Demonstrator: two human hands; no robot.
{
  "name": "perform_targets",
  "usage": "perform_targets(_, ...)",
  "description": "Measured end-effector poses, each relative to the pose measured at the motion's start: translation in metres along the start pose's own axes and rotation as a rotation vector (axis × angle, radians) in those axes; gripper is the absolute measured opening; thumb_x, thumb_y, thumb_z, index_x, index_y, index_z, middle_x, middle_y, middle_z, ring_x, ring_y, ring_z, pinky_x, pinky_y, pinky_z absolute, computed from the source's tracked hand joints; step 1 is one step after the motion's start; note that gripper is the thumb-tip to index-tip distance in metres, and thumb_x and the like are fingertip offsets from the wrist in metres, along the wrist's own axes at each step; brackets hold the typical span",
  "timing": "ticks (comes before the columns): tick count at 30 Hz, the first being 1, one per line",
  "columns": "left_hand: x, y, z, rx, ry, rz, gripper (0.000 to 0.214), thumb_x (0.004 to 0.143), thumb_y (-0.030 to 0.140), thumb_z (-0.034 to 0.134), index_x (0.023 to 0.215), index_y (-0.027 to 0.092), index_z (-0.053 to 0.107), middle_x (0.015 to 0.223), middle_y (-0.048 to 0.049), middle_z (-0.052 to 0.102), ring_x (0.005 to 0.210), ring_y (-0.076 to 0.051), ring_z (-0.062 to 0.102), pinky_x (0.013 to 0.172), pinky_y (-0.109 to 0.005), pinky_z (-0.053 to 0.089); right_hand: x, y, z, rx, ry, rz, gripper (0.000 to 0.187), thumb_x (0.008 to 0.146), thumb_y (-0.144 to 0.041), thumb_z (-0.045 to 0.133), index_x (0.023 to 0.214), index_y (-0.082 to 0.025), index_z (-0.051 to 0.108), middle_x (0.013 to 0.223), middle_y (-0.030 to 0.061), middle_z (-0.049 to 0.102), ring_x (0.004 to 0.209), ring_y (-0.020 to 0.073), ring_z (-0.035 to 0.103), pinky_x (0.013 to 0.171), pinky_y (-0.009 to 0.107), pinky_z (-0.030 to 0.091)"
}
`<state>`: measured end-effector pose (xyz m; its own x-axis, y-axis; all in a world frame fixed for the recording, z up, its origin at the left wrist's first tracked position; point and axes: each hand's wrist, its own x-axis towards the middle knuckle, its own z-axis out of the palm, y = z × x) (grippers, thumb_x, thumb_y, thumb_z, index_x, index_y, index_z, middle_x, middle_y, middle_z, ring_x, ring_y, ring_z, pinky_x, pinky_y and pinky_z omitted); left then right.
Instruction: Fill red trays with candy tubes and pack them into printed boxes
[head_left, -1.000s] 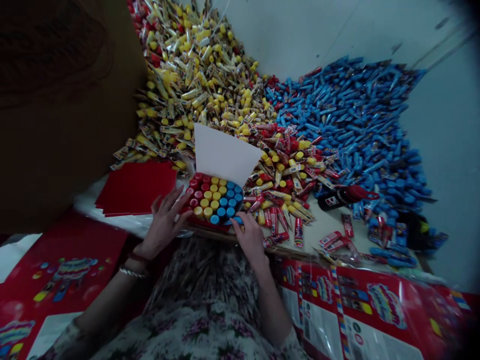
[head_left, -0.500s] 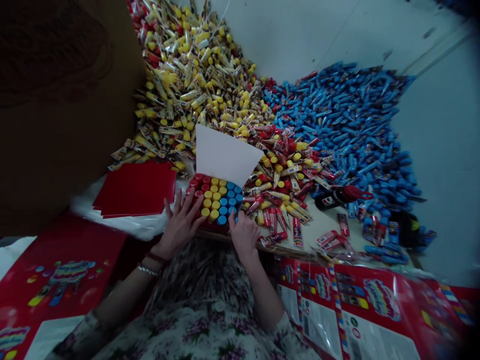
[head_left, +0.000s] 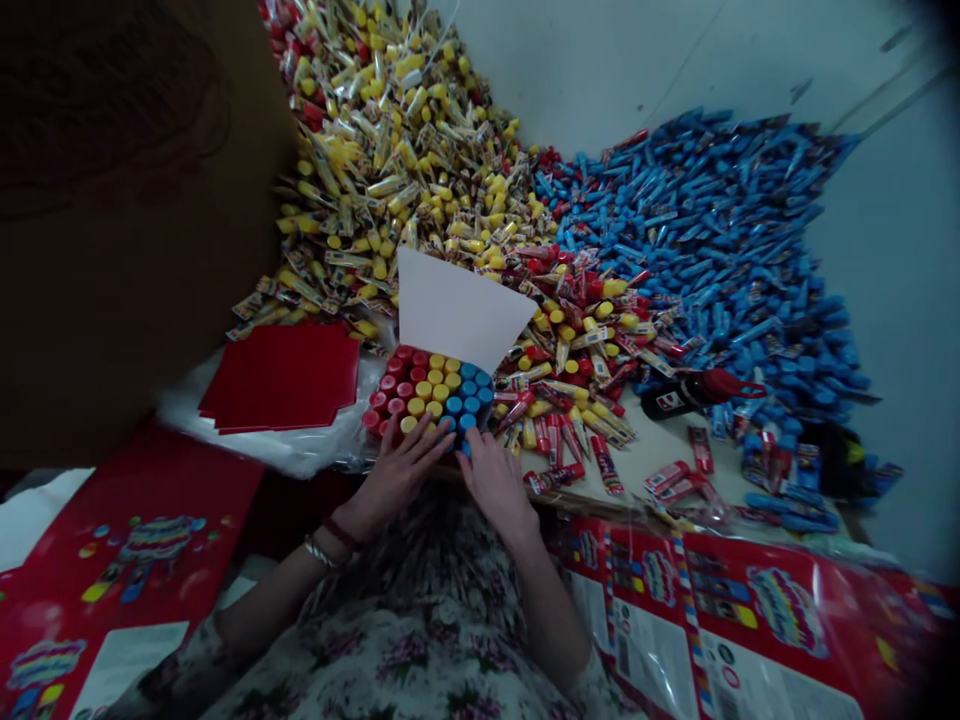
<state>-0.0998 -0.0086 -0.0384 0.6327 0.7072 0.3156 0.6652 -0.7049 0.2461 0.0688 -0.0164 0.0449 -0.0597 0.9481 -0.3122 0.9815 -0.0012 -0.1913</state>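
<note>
Red, yellow and blue capped tubes [head_left: 424,390] stand packed upright in colour groups, caps up, in a box whose white flap [head_left: 457,310] rises behind them. My left hand [head_left: 401,475] lies with fingers stretched over the front yellow and blue caps. At the box's front right corner, my right hand [head_left: 499,490] has its fingers curled, and a blue-capped tube [head_left: 466,447] shows between thumb and forefinger. The tube's lower part is hidden. The box's front wall is mostly covered by my hands.
Heaps of yellow tubes [head_left: 405,180] and blue tubes [head_left: 705,230] fill the back. Mixed red and yellow packs [head_left: 577,360] lie right of the box, near a black bottle [head_left: 675,398]. Red card sheets [head_left: 281,375] rest at left; a large cardboard box [head_left: 135,250] stands beyond.
My left hand has slid right from the red caps to the front yellow and blue ones, uncovering the red caps. My right hand stays at the front right corner. The view has shifted slightly.
</note>
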Motion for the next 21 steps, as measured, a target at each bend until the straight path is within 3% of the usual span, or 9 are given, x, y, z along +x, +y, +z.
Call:
perform_targets(2,-0.001,0.001,-0.001,0.002,0.015,-0.013,0.062,0.09,0.009,0.041,0.148,0.024,0.026,0.153,-0.0133,0.027,0.145,-0.025,0.014,0.115,-0.057,0.003,0.004,-0.005,-0.003,-0.014,-0.01,-0.007,0.022,0.094,-0.026,0.048,0.115,-0.019,0.05,0.106,0.0094,0.064,0.091,0.0218,0.065,0.071,0.029,0.043)
perform_targets(5,-0.002,0.0,-0.005,-0.049,0.145,-0.04,0.068,0.09,0.01,0.043,0.15,0.029,0.017,0.157,-0.0135,0.016,0.145,-0.027,0.011,0.115,-0.054,0.018,0.008,0.001,-0.001,0.017,0.007,-0.005,0.024,0.093,-0.026,0.051,0.116,-0.02,0.052,0.107,0.0088,0.063,0.093,0.0216,0.064,0.073,0.029,0.043)
perform_targets(9,-0.003,-0.012,-0.012,-0.157,0.392,-0.223,0.068,0.091,0.014,0.047,0.149,0.03,0.017,0.151,-0.0138,0.032,0.142,-0.025,0.026,0.112,-0.05,0.03,0.006,0.024,0.005,0.139,0.065,-0.07,0.021,0.092,-0.027,0.054,0.113,-0.022,0.056,0.107,0.0055,0.064,0.1,0.0198,0.062,0.079,0.027,0.042)
perform_targets(12,-0.005,-0.02,-0.013,-0.146,0.389,-0.248,0.055,0.092,0.016,0.047,0.143,0.031,0.032,0.137,-0.0101,0.049,0.135,-0.024,0.038,0.111,-0.051,0.031,0.001,0.025,0.005,0.138,0.055,-0.038,0.02,0.093,-0.027,0.051,0.111,-0.021,0.057,0.105,0.0061,0.065,0.099,0.0197,0.061,0.08,0.027,0.042)
perform_targets(16,-0.008,-0.018,-0.013,-0.096,0.331,-0.147,0.052,0.092,0.012,0.044,0.139,0.031,0.037,0.139,-0.0104,0.047,0.135,-0.024,0.038,0.112,-0.053,0.028,-0.005,0.003,0.004,-0.024,-0.016,0.019,0.021,0.093,-0.023,0.048,0.112,-0.019,0.057,0.107,0.0115,0.063,0.089,0.0219,0.065,0.072,0.03,0.045)
perform_targets(21,-0.016,-0.018,-0.017,-0.155,0.502,-0.356,0.046,0.091,0.016,0.047,0.135,0.028,0.042,0.133,-0.0108,0.047,0.126,-0.022,0.045,0.105,-0.045,0.04,0.003,0.008,0.001,-0.09,-0.042,-0.112,0.022,0.091,-0.017,0.05,0.11,-0.02,0.059,0.103,0.0102,0.064,0.088,0.0221,0.065,0.072,0.03,0.046)
